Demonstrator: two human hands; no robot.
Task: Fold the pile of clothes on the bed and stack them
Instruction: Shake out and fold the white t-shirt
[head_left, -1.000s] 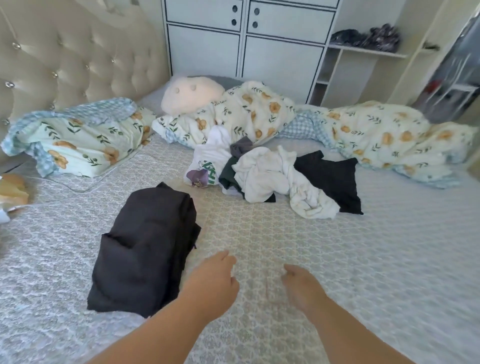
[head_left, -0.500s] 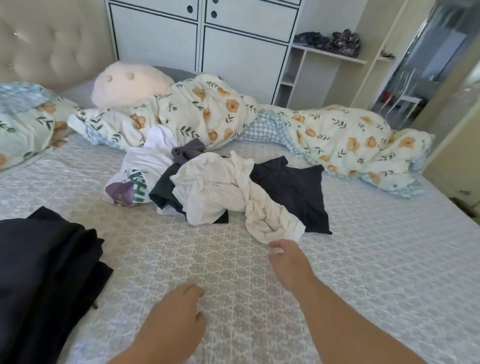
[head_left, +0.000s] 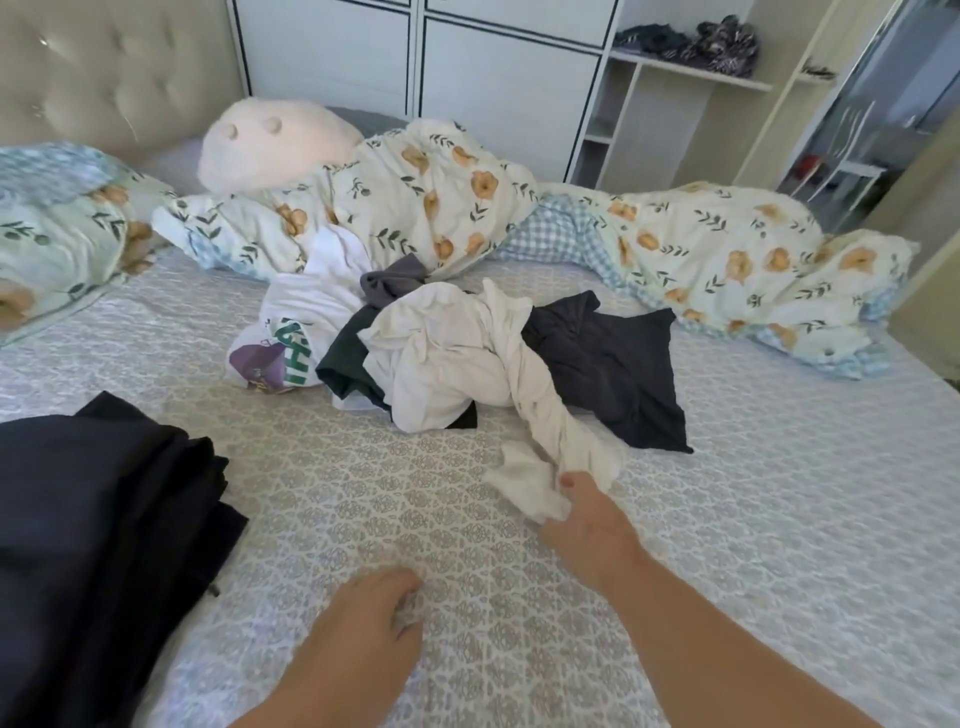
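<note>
Reaching forward, your right hand (head_left: 587, 525) pinches the near end of the cream garment (head_left: 467, 364), fingers curled into its cloth. That garment trails back onto the pile of clothes (head_left: 415, 343) mid-bed (head_left: 779, 519). Your left hand (head_left: 363, 623) rests on the bedspread, fingers loosely curled, holding nothing. Folded dark clothes (head_left: 98, 519) lie left.
</note>
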